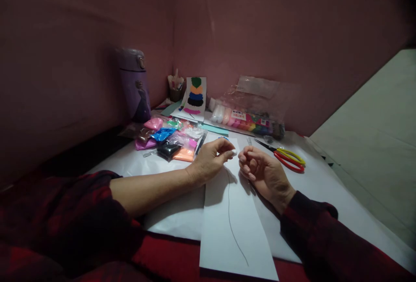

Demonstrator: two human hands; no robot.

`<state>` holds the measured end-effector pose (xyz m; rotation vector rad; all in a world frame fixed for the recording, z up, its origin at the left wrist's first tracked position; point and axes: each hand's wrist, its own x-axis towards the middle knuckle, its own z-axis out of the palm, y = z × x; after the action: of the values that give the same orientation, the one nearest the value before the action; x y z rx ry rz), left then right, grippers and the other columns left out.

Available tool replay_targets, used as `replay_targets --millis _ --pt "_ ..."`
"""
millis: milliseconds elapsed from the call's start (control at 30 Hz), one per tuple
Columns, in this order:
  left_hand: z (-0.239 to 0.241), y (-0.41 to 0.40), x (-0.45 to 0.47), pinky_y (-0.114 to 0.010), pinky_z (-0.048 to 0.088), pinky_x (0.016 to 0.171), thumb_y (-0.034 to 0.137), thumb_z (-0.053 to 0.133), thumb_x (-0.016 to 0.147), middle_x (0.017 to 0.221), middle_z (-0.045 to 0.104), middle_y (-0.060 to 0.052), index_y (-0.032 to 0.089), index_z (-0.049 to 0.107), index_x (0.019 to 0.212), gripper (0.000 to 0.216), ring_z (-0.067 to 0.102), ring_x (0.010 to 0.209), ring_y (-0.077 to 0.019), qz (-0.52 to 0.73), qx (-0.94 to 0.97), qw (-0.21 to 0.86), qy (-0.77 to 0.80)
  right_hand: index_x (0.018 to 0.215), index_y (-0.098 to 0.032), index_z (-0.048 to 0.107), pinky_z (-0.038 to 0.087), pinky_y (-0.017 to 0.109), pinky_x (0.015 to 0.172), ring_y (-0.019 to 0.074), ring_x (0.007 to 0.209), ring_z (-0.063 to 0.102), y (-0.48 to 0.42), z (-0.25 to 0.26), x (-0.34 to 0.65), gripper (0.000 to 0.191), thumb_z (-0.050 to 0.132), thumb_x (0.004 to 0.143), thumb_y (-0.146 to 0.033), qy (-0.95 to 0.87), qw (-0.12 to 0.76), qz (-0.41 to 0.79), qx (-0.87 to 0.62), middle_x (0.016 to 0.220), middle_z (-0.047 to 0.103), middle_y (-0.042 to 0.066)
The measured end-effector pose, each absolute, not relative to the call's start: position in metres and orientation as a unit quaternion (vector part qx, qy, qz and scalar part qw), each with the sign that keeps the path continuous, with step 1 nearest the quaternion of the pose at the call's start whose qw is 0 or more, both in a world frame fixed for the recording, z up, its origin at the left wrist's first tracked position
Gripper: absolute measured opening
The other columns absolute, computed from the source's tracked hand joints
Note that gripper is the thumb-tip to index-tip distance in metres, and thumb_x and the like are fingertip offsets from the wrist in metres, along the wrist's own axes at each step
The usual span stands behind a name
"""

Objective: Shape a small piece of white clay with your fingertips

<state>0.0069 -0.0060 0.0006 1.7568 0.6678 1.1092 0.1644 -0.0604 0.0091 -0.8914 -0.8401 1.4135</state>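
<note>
One small white piece [234, 153] sits in the narrow pinch of the left hand [206, 161], between thumb and fingers, over the far half of a white paper [217, 230]. Just beside it, at three o'clock, the right hand [269, 178] curls its fingers inward (whether they hold anything, I cannot tell). The two hands are near each other but apart. A thin dark line [229, 212] curves down the paper from by the left hand, ending towards five o'clock.

With the white piece as the dial's centre, scissors [277, 150] with yellow and red handles lie at three o'clock, blades pointing to ten. Coloured packets [163, 134] are heaped between nine and ten; beyond them, at ten, stands a purple bottle [134, 89]. A card [196, 96] with colour patches sits at eleven, beside a cup [176, 95]. At twelve lies a clear bag [240, 116].
</note>
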Motion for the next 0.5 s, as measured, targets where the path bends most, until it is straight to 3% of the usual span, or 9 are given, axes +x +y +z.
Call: replay_targets --millis 200,333,500 --pt "0.0038 -0.0101 0.0046 -0.021 0.044 0.064 0.021 0.063 0.079 0.075 0.063 -0.001 0.015 0.064 0.08 0.006 0.056 0.069 -0.0089 0.477 0.747 0.396 0.239 0.069 -0.016 0.06 0.029 0.016 0.035 0.007 0.042 0.044 -0.0612 0.0112 0.1616 0.004 0.059 0.073 -0.018 -0.383 0.596 0.587 -0.391 0.067 0.061 0.002" --pt "0.0025 -0.0111 0.0035 -0.02 0.042 0.061 0.018 0.061 0.079 0.075 0.062 -0.001 0.016 0.065 0.08 0.004 0.053 0.068 -0.0088 0.471 0.78 0.347 0.223 0.071 -0.016 0.062 0.03 0.017 0.036 0.0084 0.041 0.043 -0.0614 0.0122 0.1596 0.005 0.059 0.074 -0.018 -0.399 0.581 0.578 -0.412 0.055 0.059 0.001" --pt "0.0045 -0.0107 0.0027 -0.02 0.043 0.062 0.019 0.058 0.081 0.076 0.063 -0.002 0.015 0.063 0.082 0.006 0.056 0.07 -0.0094 0.503 0.749 0.343 0.261 0.071 -0.016 0.061 0.03 0.017 0.035 0.0073 0.045 0.047 -0.061 0.012 0.1595 0.002 0.061 0.072 -0.017 -0.396 0.595 0.57 -0.405 0.077 0.068 0.005"
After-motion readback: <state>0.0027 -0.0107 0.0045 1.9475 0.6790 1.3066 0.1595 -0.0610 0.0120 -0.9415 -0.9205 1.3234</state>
